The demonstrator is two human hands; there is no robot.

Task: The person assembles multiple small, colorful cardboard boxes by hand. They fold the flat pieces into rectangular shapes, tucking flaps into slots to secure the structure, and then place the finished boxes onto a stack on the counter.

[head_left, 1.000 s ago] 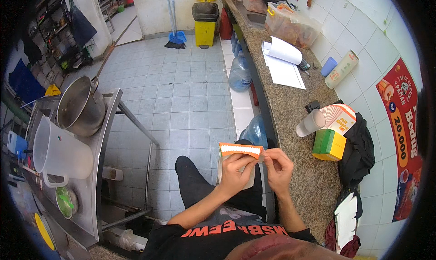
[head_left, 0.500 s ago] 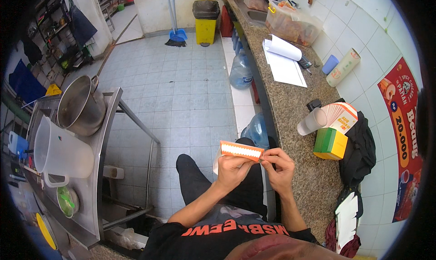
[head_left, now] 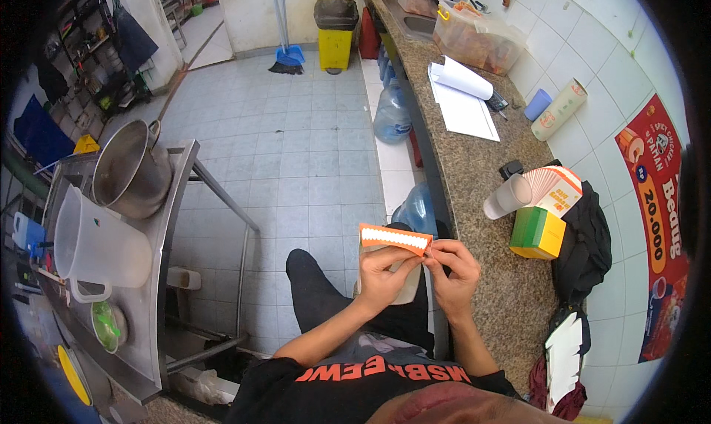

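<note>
In front of my lap I hold a paper bag (head_left: 397, 238) with an orange border and a white zigzag edge along its top. My left hand (head_left: 384, 277) grips it from below, fingers bent around its pale lower part. At the bag's right end, my right hand (head_left: 455, 271) pinches the orange corner between thumb and fingers. On the counter to the right lies a fanned stack of orange-and-white paper pieces (head_left: 557, 190). Beside that stack are a frosted cup (head_left: 508, 197) and a green-and-yellow box (head_left: 536, 233).
The granite counter (head_left: 511, 291) runs along my right, bearing papers (head_left: 466, 102), a black bag (head_left: 589, 239) and food tubs (head_left: 480, 39). At left, a steel table (head_left: 159, 276) holds a large pot (head_left: 129, 172) and a plastic jug (head_left: 104, 246). Water bottles (head_left: 392, 113) stand under the counter.
The bag has turned slightly in my hands, and its pale lower part now shows between them instead of left of my left hand. My right hand keeps to the same corner.
</note>
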